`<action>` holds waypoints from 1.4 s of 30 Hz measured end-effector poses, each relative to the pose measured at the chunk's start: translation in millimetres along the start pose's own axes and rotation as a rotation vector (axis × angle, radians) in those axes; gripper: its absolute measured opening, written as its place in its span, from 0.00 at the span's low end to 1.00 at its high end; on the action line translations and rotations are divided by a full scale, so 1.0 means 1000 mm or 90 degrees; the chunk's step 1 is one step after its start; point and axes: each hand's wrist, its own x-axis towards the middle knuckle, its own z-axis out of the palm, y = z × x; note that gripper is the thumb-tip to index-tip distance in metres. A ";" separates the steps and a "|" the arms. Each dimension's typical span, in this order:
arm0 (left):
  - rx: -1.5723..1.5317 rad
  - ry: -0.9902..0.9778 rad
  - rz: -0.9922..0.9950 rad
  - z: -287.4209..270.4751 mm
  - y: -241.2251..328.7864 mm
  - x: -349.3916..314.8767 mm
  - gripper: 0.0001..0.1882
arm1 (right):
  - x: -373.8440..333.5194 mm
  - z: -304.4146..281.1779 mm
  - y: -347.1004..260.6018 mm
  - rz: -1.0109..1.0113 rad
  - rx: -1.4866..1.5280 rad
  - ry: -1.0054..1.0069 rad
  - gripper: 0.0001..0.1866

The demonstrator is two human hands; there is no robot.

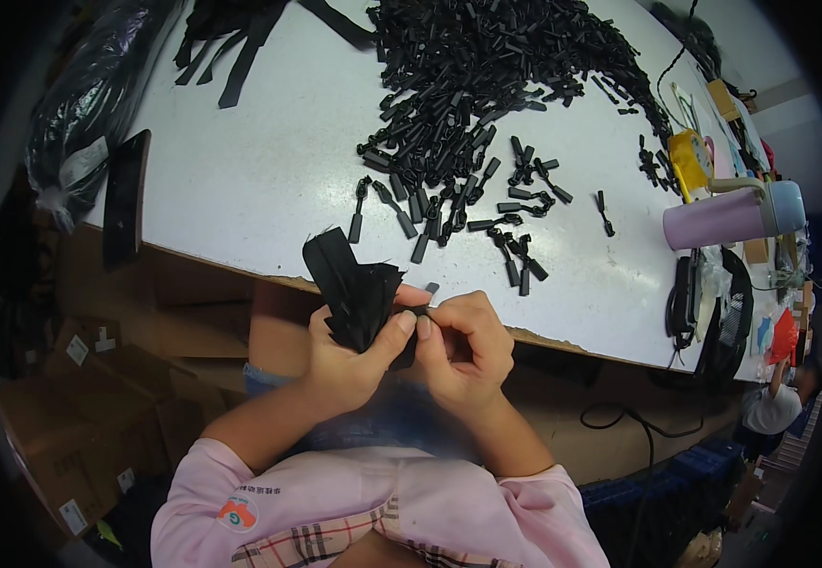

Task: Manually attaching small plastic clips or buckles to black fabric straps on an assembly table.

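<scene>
Close to the table's front edge, my left hand (356, 358) is closed around a bundle of black zipper tape strips (349, 289), whose cut ends fan upward. My right hand (470, 348) is beside it, with thumb and index finger pinched together at a small dark piece between the two hands. The grey tip of a zipper pull (432, 289) sticks out above the fingertips; its slider is mostly hidden by my fingers. Beyond my hands, a big heap of black zipper sliders with pulls (468, 85) spreads over the white table (241, 180), several lying loose nearest me.
More black strips (241, 47) lie at the far left, near a clear plastic bag of dark material (98, 104) and a dark flat phone-like slab (125, 199). At right are a lilac bottle (719, 220), a yellow object (690, 161) and black straps (728, 312). Cardboard boxes (98, 417) stand lower left.
</scene>
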 end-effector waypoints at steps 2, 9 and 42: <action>0.006 0.004 -0.001 -0.001 0.000 -0.001 0.09 | 0.000 0.000 0.000 0.018 0.000 0.002 0.05; 0.032 -0.035 -0.032 -0.008 0.002 -0.001 0.08 | 0.001 -0.014 0.004 0.175 0.151 -0.148 0.02; -0.032 -0.162 -0.242 -0.026 0.002 0.004 0.12 | 0.010 -0.010 -0.008 0.054 0.080 -0.151 0.07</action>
